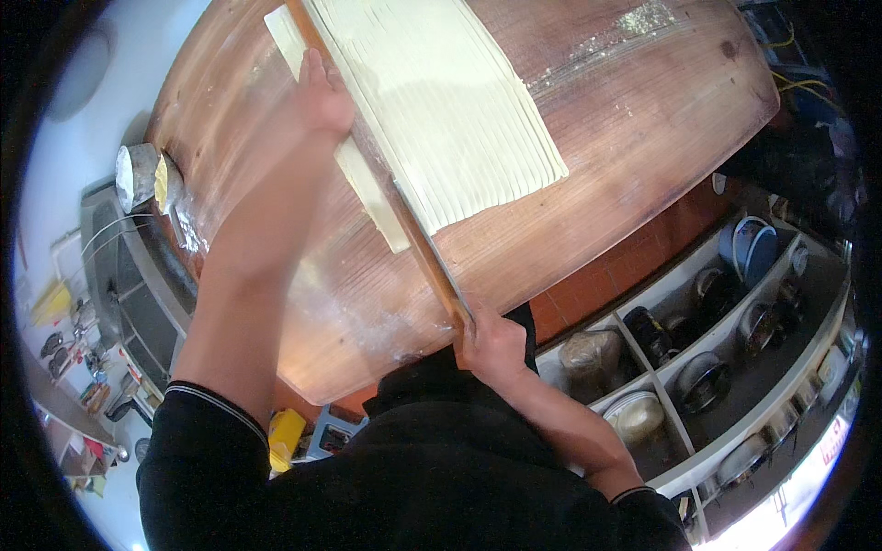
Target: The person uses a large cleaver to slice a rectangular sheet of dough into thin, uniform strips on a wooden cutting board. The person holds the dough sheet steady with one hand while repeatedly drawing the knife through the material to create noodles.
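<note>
Layered pale dough [448,103], cut into many narrow strips, lies on a wooden board [586,172]. A long wooden bar [425,258] crosses the dough's left side, with a narrow dough piece [375,200] beyond it. My left hand [326,96], slightly blurred, lies over the bar with its fingers extended. A long metal blade [435,256] runs beside the bar's near half. My right hand [493,344] is closed around the near end of the blade at the board's front edge. Its fingers hide the handle, and whether they also hold the bar is unclear.
Two metal containers [136,178] stand at the board's left edge, one with yellowish contents. White flour dusts the board. Below right, a divided shelf [654,379] holds bowls, pans and a blue bucket [750,249]. A yellow object [286,437] sits below the front edge.
</note>
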The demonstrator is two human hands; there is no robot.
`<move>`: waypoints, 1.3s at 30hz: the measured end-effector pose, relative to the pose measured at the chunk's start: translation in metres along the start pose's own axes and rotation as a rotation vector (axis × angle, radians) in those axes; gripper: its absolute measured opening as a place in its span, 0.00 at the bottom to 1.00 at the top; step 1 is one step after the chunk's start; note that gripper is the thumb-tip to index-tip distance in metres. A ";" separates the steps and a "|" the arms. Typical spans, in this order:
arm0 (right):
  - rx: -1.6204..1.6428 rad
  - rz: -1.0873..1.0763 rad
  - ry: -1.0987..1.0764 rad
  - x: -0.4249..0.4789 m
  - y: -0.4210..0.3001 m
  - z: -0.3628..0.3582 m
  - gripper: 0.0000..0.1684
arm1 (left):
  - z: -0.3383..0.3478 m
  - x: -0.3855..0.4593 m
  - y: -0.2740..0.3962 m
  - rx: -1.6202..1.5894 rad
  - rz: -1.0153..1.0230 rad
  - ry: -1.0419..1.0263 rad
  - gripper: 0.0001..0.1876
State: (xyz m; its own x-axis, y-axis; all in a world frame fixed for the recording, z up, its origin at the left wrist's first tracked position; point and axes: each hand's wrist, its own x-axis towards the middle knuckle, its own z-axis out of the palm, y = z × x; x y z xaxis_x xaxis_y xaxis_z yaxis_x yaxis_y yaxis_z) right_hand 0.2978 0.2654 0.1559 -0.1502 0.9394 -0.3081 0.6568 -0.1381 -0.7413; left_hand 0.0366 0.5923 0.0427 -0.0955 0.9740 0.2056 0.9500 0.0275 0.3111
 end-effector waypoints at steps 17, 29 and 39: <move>-0.020 -0.005 -0.051 0.039 -0.012 0.015 0.28 | 0.002 0.002 -0.007 0.028 0.028 0.022 0.29; 0.042 -0.030 -0.061 0.156 -0.058 0.010 0.27 | -0.011 0.032 -0.011 -0.065 -0.085 -0.137 0.29; 0.001 -0.052 -0.018 0.210 -0.073 0.012 0.26 | 0.008 0.048 -0.023 -0.068 0.020 0.012 0.29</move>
State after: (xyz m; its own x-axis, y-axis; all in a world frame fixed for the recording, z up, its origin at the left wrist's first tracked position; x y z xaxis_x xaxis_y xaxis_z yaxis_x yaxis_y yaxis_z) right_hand 0.2094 0.4692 0.1381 -0.1974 0.9397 -0.2793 0.6467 -0.0893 -0.7575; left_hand 0.0125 0.6397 0.0383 -0.0811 0.9713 0.2237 0.9294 -0.0074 0.3690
